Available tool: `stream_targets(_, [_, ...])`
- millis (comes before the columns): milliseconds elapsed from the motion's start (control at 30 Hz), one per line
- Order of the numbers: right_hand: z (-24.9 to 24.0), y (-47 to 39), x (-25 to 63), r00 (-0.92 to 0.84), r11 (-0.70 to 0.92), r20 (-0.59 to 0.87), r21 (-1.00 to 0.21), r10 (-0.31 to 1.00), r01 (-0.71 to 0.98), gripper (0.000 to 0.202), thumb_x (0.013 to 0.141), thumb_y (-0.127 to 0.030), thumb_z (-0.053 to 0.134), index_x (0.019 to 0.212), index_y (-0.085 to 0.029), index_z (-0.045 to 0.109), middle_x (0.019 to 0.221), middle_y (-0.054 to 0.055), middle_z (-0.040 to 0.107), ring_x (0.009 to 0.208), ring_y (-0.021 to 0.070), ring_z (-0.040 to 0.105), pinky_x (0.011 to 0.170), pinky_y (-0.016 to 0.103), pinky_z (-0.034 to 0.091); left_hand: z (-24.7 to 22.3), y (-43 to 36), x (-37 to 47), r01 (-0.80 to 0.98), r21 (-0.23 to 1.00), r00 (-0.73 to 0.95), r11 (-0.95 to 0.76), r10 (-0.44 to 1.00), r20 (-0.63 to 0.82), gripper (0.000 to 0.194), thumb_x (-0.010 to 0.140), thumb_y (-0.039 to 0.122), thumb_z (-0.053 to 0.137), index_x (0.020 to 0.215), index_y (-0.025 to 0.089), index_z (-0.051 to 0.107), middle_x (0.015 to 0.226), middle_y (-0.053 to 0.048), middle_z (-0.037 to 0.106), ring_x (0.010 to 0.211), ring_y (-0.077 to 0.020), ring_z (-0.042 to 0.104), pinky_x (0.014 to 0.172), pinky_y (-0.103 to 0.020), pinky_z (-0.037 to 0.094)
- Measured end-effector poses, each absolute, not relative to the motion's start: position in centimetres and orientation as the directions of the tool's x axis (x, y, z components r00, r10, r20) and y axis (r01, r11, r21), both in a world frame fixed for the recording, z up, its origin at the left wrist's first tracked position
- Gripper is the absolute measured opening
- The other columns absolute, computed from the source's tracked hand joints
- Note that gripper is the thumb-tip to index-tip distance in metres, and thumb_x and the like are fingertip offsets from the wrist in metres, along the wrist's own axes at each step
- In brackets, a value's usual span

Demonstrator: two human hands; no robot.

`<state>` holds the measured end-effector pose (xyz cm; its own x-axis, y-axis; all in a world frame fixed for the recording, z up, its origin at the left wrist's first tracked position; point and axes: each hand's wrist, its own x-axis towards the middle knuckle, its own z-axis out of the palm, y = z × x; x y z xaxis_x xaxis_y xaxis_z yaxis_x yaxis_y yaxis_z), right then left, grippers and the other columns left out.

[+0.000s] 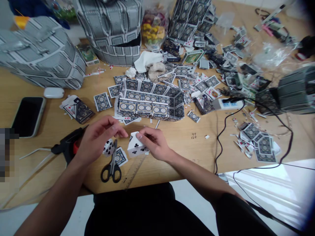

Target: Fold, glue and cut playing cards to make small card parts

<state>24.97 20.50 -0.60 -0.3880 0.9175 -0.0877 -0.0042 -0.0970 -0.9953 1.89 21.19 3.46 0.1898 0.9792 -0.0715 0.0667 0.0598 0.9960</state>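
Pinched in the right-hand fingers (145,139), the folded card (135,145) juts leftward.

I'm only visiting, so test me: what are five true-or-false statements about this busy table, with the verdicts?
1. The right hand holds a folded playing card. True.
2. The scissors are in the right hand too. False: they lie apart from it, nearer the left hand.
3. The long box covered in card patterns is open at the top. True.
4. The phone lies to the right of that box, seen from the camera. False: it lies to the left, with a dark screen.
5. A clear ruler lies on the table beside the scissors. True.
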Motion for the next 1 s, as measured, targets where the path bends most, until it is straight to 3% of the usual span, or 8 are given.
stream_targets(400, [-0.53, 20.43, 25.00, -0.379, -0.102, -0.099, -0.995, 0.920, 0.014, 0.052, 0.102, -0.067, 0.067, 0.081, -0.020, 0.066, 0.065, -0.004, 0.050, 0.057, 0.0116, 0.041, 0.053, 0.027, 0.030, 3.13, 21.36, 2.09, 0.103, 0.992, 0.206, 0.073, 0.974, -0.094, 0.024, 0.107, 0.038, 0.069, 0.094, 0.021, 0.079, 0.085, -0.003, 0.080, 0.078, -0.0164, 0.071, 0.076, -0.027, 0.056])
stream_targets(633, [-0.59, 20.54, 24.98, -0.376, -0.069, -0.064, -0.998, 0.924, 0.002, 0.048, 0.103, -0.062, 0.067, 0.080, -0.020, 0.066, 0.067, -0.004, 0.052, 0.059, 0.0117, 0.042, 0.054, 0.027, 0.033, 3.23, 21.40, 2.37, 0.105, 0.989, 0.158, 0.108, 0.980, -0.124, 0.003, 0.086, 0.027, 0.090, 0.085, 0.026, 0.087, 0.086, -0.001, 0.083, 0.081, -0.0170, 0.075, 0.077, -0.027, 0.059])
stream_targets(833, [-0.74, 20.54, 25.04, -0.358, -0.069, -0.054, -0.997, 0.932, -0.030, 0.042, 0.104, -0.055, 0.069, 0.081, -0.020, 0.066, 0.068, -0.003, 0.054, 0.059, 0.0115, 0.044, 0.055, 0.027, 0.034, 2.80, 21.28, 2.40, 0.067, 0.985, 0.093, 0.161, 0.982, -0.167, 0.019, 0.076, 0.030, 0.099, 0.088, 0.025, 0.085, 0.089, -0.002, 0.085, 0.083, -0.0199, 0.080, 0.080, -0.032, 0.065])
stream_targets(1000, [-0.67, 20.47, 25.00, -0.353, -0.100, -0.072, -0.993, 0.933, -0.062, 0.042, 0.104, -0.055, 0.070, 0.082, -0.020, 0.067, 0.069, -0.003, 0.055, 0.059, 0.0116, 0.044, 0.056, 0.027, 0.035, 2.52, 21.31, 2.21, -0.028, 0.976, 0.116, 0.215, 0.971, -0.210, 0.026, 0.080, 0.029, 0.098, 0.098, 0.026, 0.080, 0.099, -0.003, 0.088, 0.098, -0.0233, 0.085, 0.096, -0.035, 0.068])
